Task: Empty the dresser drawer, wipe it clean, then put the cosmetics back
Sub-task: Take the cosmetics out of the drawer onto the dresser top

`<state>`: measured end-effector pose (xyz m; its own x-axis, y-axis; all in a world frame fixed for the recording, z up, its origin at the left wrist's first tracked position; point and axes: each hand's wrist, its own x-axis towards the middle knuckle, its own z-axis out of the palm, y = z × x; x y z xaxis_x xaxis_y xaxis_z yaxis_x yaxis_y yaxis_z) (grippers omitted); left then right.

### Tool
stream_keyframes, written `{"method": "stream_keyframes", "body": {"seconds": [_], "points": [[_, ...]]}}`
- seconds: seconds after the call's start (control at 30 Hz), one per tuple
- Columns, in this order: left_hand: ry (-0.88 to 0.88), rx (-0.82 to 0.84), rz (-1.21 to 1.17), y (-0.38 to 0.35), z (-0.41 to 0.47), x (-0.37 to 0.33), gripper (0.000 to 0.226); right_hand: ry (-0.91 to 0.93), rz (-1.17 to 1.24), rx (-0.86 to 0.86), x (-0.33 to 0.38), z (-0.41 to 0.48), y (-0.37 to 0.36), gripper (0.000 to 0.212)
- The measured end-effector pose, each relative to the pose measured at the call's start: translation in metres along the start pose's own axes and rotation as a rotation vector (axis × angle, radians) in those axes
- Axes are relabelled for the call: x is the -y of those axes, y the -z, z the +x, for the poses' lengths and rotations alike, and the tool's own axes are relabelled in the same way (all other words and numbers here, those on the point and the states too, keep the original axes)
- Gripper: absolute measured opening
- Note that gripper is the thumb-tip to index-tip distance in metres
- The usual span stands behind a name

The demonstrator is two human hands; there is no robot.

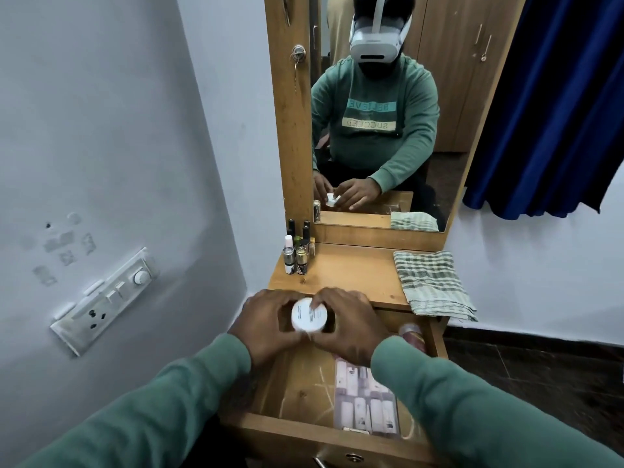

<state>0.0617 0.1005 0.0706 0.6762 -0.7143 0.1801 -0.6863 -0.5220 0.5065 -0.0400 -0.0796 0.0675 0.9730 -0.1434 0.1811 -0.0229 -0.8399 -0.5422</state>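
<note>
White and round, the flat plastic jar [309, 315] is gripped at its rim by the left hand [266, 324] and right hand [347, 329] over the far end of the open wooden drawer [293, 430]. Inside lie a clear pack of pale tubes [366, 400], near right, and a reddish bottle [412, 336], far right. Beyond, the wooden dresser top [354, 271] carries small bottles [299, 255] far left and a green-striped cloth [432, 282] at right, under a mirror [371, 113].

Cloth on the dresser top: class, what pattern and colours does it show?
The cloth has green-and-white checks; the head view shows it best.
</note>
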Motion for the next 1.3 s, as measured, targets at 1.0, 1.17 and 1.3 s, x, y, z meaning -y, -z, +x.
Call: {"method": "stream_keyframes", "body": {"seconds": [1.0,1.17,1.3], "points": [[0.078,-0.506,0.022,-0.024,0.011,-0.006,0.018,-0.057,0.004,-0.352,-0.023,0.027,0.003,0.029],[-0.073,-0.173,0.070,-0.049,0.001,-0.024,0.004,-0.050,-0.052,-0.360,-0.049,-0.006,0.008,0.020],[0.141,0.086,0.012,-0.079,0.014,-0.028,0.010,-0.118,-0.118,-0.263,-0.054,-0.021,-0.004,0.014]]}}
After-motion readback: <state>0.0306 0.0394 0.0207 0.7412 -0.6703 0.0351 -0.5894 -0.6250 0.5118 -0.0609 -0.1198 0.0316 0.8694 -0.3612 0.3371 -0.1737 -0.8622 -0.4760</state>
